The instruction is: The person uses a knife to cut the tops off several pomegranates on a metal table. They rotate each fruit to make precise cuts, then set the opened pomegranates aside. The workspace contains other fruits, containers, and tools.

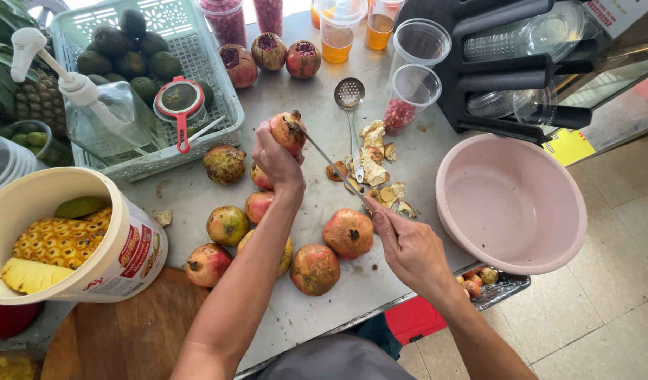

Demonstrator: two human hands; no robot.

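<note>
knife (331, 163) angled up-left, tip in pomegranate (287, 131)

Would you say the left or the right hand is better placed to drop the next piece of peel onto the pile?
Probably the right hand: it holds the knife beside the peel pile, while the left hand is occupied gripping the pomegranate.

pink basin (549, 243) at the counter's right edge, white bucket (123, 246) of pineapple peel at left, green basket (218, 84) of avocados behind, slotted spoon (350, 105) beside a plastic cup (412, 98) of seeds.
</note>
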